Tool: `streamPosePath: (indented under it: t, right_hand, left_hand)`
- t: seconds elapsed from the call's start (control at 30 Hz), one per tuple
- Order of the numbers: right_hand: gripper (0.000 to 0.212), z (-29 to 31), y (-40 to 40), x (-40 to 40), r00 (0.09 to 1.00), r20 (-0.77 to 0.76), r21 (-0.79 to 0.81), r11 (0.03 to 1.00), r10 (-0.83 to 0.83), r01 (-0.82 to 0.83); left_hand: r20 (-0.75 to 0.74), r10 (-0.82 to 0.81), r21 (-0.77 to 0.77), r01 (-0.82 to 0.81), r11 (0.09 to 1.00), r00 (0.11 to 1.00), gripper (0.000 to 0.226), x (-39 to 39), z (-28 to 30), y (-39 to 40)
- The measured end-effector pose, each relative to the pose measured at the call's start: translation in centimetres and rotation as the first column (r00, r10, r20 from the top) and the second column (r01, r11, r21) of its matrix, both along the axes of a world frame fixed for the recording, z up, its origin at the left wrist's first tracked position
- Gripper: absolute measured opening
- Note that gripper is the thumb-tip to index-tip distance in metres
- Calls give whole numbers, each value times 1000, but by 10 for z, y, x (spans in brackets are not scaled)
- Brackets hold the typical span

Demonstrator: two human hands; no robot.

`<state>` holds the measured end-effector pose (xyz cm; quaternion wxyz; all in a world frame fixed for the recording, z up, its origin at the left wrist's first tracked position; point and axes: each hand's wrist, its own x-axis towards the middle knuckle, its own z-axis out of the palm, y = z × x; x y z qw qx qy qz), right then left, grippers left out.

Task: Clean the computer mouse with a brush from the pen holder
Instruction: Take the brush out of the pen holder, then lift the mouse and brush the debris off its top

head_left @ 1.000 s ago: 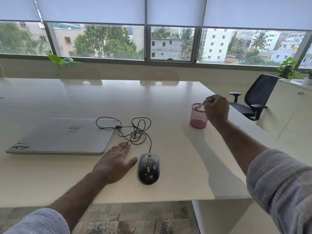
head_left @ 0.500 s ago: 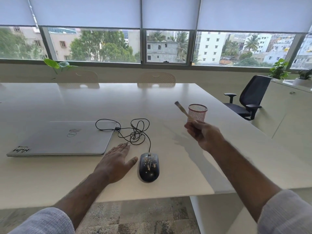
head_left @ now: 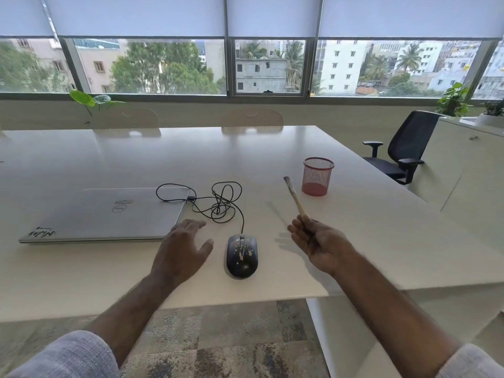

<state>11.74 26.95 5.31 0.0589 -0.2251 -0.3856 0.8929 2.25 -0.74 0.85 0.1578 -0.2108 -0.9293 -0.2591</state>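
Observation:
A black wired mouse (head_left: 242,255) flecked with pale dirt lies near the front edge of the white table (head_left: 109,276). My left hand (head_left: 181,251) hovers just left of it, fingers spread and holding nothing. My right hand (head_left: 319,242) is right of the mouse, above the table, and grips the lower end of a thin wooden brush (head_left: 294,197). The brush slants up and to the left, its tip in the air. Behind it stands the red mesh pen holder (head_left: 317,176), upright, with nothing showing inside.
A closed silver laptop (head_left: 106,214) lies left of the mouse, and the mouse's tangled black cable (head_left: 221,203) runs to its corner. A black office chair (head_left: 403,148) and a white cabinet (head_left: 469,170) stand at the right. Two chairs sit at the table's far side.
My right hand lifted the brush out of the pen holder and carried it back toward me, near the mouse. My left hand rose slightly from the table.

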Motion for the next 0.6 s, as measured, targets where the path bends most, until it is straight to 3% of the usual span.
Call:
streamPosePath:
  t: [0.17,0.27,0.37,0.43,0.6]
  right_hand:
    - [18,-2,-10,12,999,39,208,978,13,-21]
    - [14,-1,-16,16,999,45,335,942,9,-24]
    - [13,-2,-25,17,998,56,426,904,1,-25]
    - [14,-4,-32,16,998,60,482,876,-5,-25]
    - [11,-13,-48,10,998,67,577,816,-13,-28]
  left_hand:
    - [3,-123,235,119,965,992,37,7,3,-3]
    - [144,-274,345,211,915,951,68,15,7,-6]
    - [340,-352,195,301,933,872,129,22,11,-5]
    - [415,-341,35,360,932,843,153,24,12,1]
    - [490,-319,-19,375,927,811,159,19,15,13]
